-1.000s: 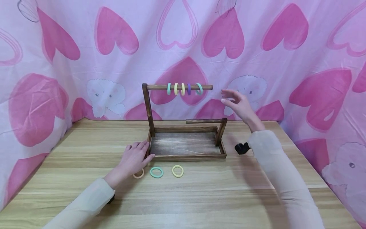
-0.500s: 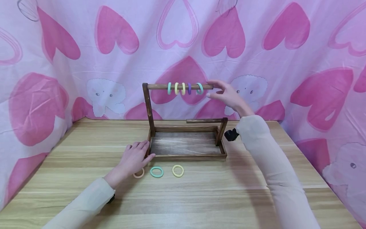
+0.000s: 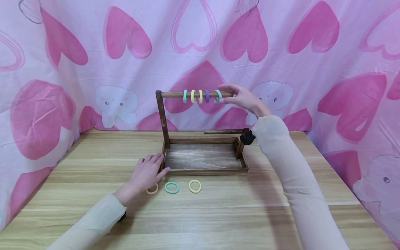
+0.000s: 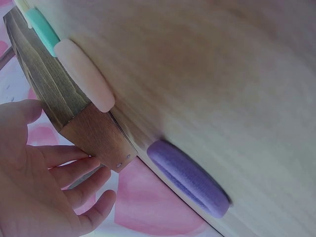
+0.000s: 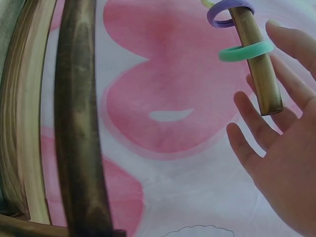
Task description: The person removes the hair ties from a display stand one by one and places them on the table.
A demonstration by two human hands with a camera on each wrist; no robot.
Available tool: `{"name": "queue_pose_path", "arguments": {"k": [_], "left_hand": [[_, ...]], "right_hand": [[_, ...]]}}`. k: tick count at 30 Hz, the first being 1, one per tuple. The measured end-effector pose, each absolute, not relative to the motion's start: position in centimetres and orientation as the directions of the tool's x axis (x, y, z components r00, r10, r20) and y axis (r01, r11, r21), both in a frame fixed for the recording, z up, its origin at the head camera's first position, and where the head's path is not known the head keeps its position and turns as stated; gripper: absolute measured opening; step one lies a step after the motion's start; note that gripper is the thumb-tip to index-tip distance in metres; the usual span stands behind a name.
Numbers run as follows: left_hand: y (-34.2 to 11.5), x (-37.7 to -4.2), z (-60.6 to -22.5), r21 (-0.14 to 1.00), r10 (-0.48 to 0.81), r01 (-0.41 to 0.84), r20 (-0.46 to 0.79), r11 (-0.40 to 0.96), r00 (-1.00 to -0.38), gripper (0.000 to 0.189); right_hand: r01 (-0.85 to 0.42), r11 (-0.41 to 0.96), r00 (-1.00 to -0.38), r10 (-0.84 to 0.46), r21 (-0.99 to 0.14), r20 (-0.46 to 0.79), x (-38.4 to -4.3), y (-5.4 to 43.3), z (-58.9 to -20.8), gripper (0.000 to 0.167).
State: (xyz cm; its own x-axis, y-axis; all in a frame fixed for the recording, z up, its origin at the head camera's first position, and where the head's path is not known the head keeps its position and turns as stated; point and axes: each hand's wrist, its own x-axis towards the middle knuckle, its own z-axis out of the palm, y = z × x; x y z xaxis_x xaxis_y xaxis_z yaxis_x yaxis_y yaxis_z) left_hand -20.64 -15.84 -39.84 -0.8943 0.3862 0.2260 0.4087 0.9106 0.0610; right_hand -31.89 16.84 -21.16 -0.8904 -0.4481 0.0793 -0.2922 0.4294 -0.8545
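My right hand [image 3: 242, 98] reaches around the free end of the upper wooden rod [image 3: 172, 94]. Its thumb is beside the outermost mint-green ring [image 5: 246, 51], with the fingers spread apart; whether they touch the ring I cannot tell. Farther in hang a purple ring [image 3: 207, 97], two pale yellow rings [image 3: 200, 96] and another mint-green ring [image 3: 185, 96]. My left hand [image 3: 146, 173] rests at the left end of the wooden tray stand [image 3: 204, 172], fingers relaxed against its corner. Near that hand lie a peach ring [image 3: 152, 189] and a purple ring [image 4: 189, 178].
In front of the tray, a green ring [image 3: 172, 187] and a yellow ring [image 3: 195, 186] lie on the wooden table [image 3: 218, 215]. A lower rod [image 3: 223, 132] juts leftward from the stand's short right post. Behind hangs a pink heart-patterned curtain [image 3: 128, 73].
My right hand has moved left from beyond the rod's end to the outermost green ring. My left hand and the rings have stayed in place.
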Motion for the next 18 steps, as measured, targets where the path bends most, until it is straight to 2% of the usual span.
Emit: {"name": "queue_pose_path", "arguments": {"k": [6, 18], "left_hand": [[-15.8, -20.6, -39.9, 0.055, 0.391, 0.412, 0.221, 0.91, -0.893, 0.06], [-15.9, -20.6, -39.8, 0.059, 0.393, 0.415, 0.223, 0.908, -0.892, 0.061]], "right_hand": [[-0.286, 0.425, -0.867, -0.497, -0.859, 0.043, -33.2, 16.6, -21.2, 0.057], [-0.259, 0.458, -0.884, -0.467, -0.85, 0.018, -34.9, 16.6, -22.0, 0.056]]}}
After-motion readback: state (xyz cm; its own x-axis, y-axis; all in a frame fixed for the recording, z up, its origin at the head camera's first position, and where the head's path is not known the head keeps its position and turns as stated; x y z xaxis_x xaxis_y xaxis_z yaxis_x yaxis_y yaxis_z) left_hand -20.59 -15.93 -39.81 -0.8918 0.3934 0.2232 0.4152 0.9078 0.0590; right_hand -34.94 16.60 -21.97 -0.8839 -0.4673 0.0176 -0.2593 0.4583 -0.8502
